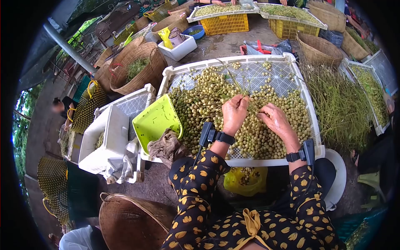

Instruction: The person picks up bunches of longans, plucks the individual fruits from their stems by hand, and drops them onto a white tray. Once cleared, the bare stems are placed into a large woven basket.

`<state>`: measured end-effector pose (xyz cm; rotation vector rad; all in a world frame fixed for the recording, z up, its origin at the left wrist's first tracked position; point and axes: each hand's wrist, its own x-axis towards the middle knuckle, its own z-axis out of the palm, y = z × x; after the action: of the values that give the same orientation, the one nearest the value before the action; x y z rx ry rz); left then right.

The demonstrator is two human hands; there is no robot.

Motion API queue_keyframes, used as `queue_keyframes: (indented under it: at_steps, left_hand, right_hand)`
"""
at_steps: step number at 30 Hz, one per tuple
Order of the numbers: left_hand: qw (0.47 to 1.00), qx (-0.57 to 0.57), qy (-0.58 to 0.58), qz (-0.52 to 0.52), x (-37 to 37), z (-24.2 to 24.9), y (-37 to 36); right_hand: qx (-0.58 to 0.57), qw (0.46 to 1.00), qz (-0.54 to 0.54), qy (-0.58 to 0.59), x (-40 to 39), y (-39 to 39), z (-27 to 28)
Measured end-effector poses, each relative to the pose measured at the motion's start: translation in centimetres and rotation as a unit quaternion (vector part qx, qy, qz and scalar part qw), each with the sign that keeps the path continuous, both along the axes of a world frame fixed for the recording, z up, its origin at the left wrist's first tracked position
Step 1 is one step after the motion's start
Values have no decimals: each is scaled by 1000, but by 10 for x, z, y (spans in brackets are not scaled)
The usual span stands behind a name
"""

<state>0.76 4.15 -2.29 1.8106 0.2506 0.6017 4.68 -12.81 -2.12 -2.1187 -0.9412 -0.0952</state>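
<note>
A white mesh tray [316,125] in front of me holds a layer of small round yellow-green fruits [204,89]. Over its middle, my left hand [235,113] is closed round thin green stems [241,85] that stick up above the fingers. Just to its right, my right hand [276,120] is low over the fruits, with thumb and fingers bent together near a stem cluster; what lies between its fingertips is too small to make out. A lime-green scoop [156,121] and a crumpled brown cloth [167,149] rest at the tray's left front corner.
Piled stems [335,106] lie right of the tray. To the left are a white foam box [104,139] and a wicker basket [137,68]. Another basket [133,221] is at front left, and a yellow bag [245,183] hangs under the tray. Other people work around the edges.
</note>
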Motion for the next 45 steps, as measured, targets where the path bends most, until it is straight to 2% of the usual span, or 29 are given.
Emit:
queue_keyframes:
  at_steps: [3, 6, 9, 12, 15, 19, 23, 26, 34, 40, 45]
  left_hand:
    - [1000, -26, 3, 4, 1, 0, 3]
    - [998, -57, -4, -2, 3, -3, 5]
    - [995, -95, 8, -19, 2, -2, 6]
    - [988, -151, 16, -29, 1, 1, 4]
    - [972, -229, 5, -44, 2, 3, 3]
    - [951, -308, 26, -20, -4, 17, 16]
    - [956, -284, 30, -73, -5, 27, 15]
    - [957, -265, 14, -114, -7, 30, 6]
    - [960, -248, -5, -131, -6, 24, 5]
    - [965, -242, 17, -100, -6, 20, -1]
    - [959, -266, -5, -96, -2, 21, 2]
  right_hand:
    - [1, 999, -7, 35, 0, 0, 3]
    - [57, 996, 16, 69, 3, 2, -8]
    - [84, 985, 25, 151, 8, 2, -13]
    - [94, 983, 1, 158, 8, 1, -11]
    - [201, 926, 9, 319, 6, -2, -5]
    - [338, 857, -74, 381, 17, -12, -9]
    - [239, 903, -63, 352, 23, -22, -6]
    - [184, 924, -4, 336, 14, -16, 5]
    - [159, 908, 41, 385, 10, -1, -2]
    - [369, 832, -38, 412, 18, -5, -14]
    - [189, 899, -42, 393, 16, -15, 3]
